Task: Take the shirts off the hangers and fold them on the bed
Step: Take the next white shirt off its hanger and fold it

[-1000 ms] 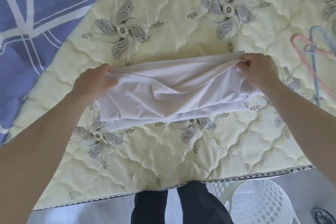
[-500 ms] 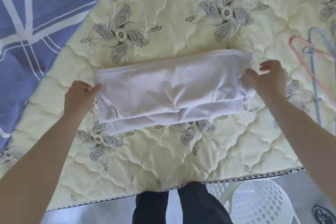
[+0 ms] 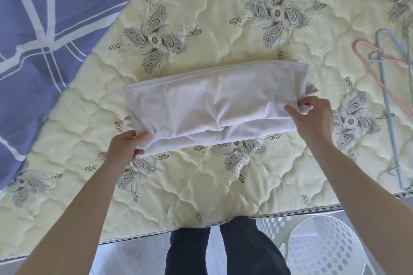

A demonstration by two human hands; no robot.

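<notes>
Bed: pale yellow quilted mattress [image 3: 201, 187] with grey swirl motifs fills most of the view, and its near edge runs across the bottom.
Bedding: a blue cover [image 3: 44, 29] with white lines lies over the far left part of the mattress.
Shirt: the white shirt [image 3: 212, 105] lies in the middle of the mattress, folded into a long band several layers thick. Its length runs left to right, with the left end a little nearer than the right.
Left grip: the left grip [image 3: 125, 149] is clenched on the near left corner of the shirt. The thumb is on top and the fingers are tucked under the cloth, which bunches there.
Right grip: the right grip [image 3: 312, 118] grasps the right end of the shirt. The thumb lies on the top layer and the fingers curl round the end, where a bit of white cloth shows between them.
Hangers: a pink hanger [image 3: 380, 73] and a pale blue hanger [image 3: 390, 118] lie crossed on the mattress at the right edge, apart from the shirt.
Basket: a white perforated basket [image 3: 324, 248] stands on the floor at the near right, just beside the bed's edge.
Person: dark trouser legs [image 3: 223, 252] stand against the near edge of the bed, between the two bare forearms.
</notes>
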